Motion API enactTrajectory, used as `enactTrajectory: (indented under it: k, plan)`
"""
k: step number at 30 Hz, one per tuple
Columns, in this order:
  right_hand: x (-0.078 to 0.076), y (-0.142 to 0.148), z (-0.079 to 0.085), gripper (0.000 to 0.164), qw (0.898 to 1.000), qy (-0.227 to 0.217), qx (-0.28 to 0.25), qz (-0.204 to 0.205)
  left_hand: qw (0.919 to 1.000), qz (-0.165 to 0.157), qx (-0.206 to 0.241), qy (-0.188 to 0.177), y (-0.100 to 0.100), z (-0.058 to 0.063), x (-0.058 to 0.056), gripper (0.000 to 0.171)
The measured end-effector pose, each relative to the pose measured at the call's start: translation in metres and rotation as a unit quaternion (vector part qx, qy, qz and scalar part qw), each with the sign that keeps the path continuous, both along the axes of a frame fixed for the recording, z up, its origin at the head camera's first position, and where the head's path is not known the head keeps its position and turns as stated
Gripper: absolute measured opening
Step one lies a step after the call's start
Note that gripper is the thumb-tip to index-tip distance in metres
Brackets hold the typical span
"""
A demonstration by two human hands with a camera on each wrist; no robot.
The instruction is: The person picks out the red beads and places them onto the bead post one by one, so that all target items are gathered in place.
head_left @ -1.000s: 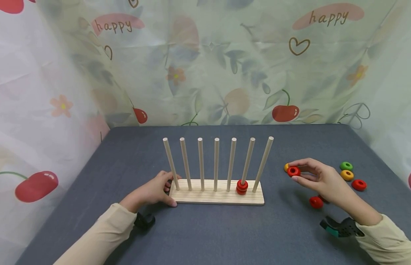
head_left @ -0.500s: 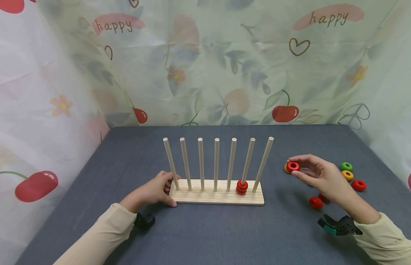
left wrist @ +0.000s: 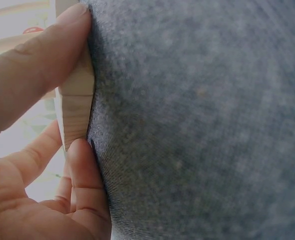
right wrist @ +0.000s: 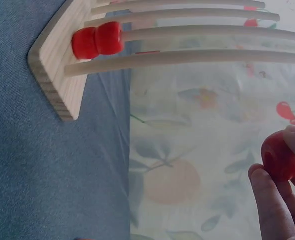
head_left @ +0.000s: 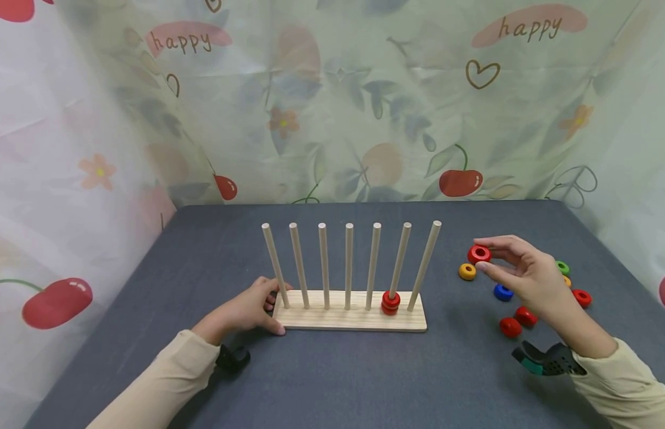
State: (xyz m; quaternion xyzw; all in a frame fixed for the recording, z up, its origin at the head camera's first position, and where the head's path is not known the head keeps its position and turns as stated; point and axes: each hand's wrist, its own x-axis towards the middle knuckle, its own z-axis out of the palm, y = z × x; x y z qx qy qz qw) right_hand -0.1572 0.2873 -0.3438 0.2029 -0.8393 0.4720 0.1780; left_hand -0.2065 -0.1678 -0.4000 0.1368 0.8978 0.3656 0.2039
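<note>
My left hand (head_left: 249,308) grips the left end of a wooden peg stand (head_left: 343,320); in the left wrist view, thumb and fingers bracket the end of its base (left wrist: 77,112). Upright pegs rise in a row from the base. Two red rings (head_left: 390,307) are stacked at the bottom of the second peg from the right. To the right of the stand, my right hand (head_left: 533,277) pinches another red ring (head_left: 479,261) between thumb and fingertips, its hole facing the head camera. That held ring (right wrist: 281,162) also shows in the right wrist view, off to the side of the pegs.
On the dark table (head_left: 332,381), loose rings lie around and under my right hand: a yellow ring (head_left: 467,276), a blue ring (head_left: 502,293), red rings (head_left: 510,327), and a partly hidden green ring (head_left: 563,267). A patterned curtain (head_left: 332,119) hangs behind the table.
My right hand has moved up and slightly right with the red ring, off the yellow ring it overlapped. The blue ring now shows. My left hand keeps its grip on the stand.
</note>
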Motion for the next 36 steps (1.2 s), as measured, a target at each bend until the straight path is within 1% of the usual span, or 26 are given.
enactTrajectory:
  k: [7, 16, 26, 31, 36]
  plan:
    - [0.002, -0.004, 0.006, 0.038, 1.0, 0.01, -0.006, -0.01, 1.0, 0.003, -0.004, 0.004, 0.0, 0.0, 0.001, 0.077]
    - [0.006, -0.009, 0.02, 0.036, 0.999, 0.013, -0.005, -0.036, 1.0, 0.001, -0.003, 0.006, 0.001, 0.002, 0.002, 0.077]
    - [0.009, -0.015, 0.035, 0.039, 0.998, 0.043, -0.021, -0.029, 0.9999, -0.005, -0.004, 0.011, -0.001, 0.0, 0.0, 0.077]
    - [0.009, -0.02, 0.043, 0.039, 0.997, 0.046, -0.053, -0.012, 0.9998, -0.016, 0.009, 0.013, -0.002, -0.001, 0.0, 0.078]
    - [0.01, -0.025, 0.051, 0.04, 0.996, 0.048, -0.077, 0.002, 0.9997, -0.018, 0.01, 0.012, -0.003, -0.001, 0.0, 0.078]
